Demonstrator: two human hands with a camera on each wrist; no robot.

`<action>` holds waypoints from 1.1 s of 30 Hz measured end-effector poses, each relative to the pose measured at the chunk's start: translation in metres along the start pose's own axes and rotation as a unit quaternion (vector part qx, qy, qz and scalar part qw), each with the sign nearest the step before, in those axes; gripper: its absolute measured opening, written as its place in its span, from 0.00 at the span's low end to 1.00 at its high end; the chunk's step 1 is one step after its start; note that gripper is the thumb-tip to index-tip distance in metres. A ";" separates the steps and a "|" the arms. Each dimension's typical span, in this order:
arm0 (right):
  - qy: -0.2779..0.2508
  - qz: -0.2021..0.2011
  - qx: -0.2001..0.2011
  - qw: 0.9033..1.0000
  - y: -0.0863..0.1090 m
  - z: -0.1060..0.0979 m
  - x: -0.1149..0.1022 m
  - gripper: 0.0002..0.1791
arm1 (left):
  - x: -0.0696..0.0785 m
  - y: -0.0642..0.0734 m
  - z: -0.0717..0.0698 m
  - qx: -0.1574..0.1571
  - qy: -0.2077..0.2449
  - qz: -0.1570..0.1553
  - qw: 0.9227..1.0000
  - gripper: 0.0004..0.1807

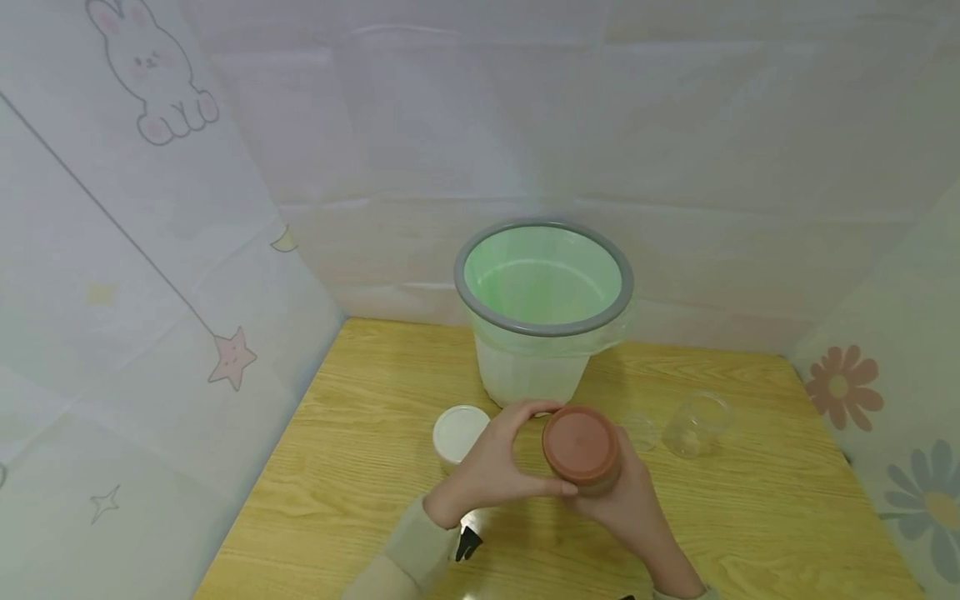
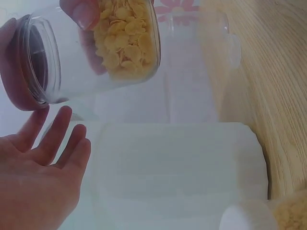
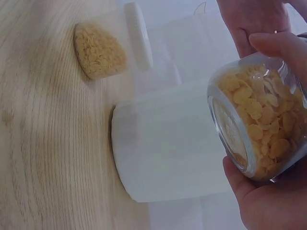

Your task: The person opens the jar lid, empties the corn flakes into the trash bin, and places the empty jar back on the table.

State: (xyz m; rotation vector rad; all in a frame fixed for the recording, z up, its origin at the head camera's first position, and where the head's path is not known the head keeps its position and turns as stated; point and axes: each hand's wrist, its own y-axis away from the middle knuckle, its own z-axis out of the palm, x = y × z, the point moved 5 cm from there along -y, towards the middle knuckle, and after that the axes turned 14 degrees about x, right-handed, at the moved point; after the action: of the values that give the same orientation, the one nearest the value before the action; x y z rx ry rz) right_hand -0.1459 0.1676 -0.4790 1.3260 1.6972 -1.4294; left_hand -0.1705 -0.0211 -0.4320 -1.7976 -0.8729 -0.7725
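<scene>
Right hand (image 1: 628,510) grips jar (image 3: 266,112), likely steadying it; left hand (image 1: 491,462) holds lid (image 1: 581,444) between thumb and finger.

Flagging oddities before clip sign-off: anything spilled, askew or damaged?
No spill or damage visible. Only the clear disc, perhaps a lid, stands out: it lies loose on the table beside the clear container, whereas the held jar and white-lidded jar are both covered.
</scene>
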 end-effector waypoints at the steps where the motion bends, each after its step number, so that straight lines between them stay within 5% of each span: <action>1: -0.001 0.000 0.000 1.000 0.000 0.000 0.000 0.55 | 0.000 0.000 0.000 0.001 0.001 -0.002 1.000 0.50; 12: -0.033 -0.008 -0.019 0.999 0.004 0.011 -0.008 0.53 | 0.006 -0.004 0.006 -0.022 0.029 -0.002 0.999 0.57; 20: -0.063 -0.048 -0.031 0.996 0.007 0.018 -0.011 0.53 | 0.015 -0.006 0.014 -0.044 0.013 0.032 0.998 0.54; 33: -0.004 -0.034 -0.012 0.999 0.006 0.008 -0.006 0.50 | 0.006 -0.002 0.004 -0.029 -0.013 0.035 0.999 0.56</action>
State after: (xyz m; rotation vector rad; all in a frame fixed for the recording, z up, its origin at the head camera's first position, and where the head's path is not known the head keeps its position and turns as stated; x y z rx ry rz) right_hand -0.1395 0.1575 -0.4786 1.2575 1.7648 -1.4453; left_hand -0.1683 -0.0152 -0.4272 -1.8837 -0.8064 -0.7376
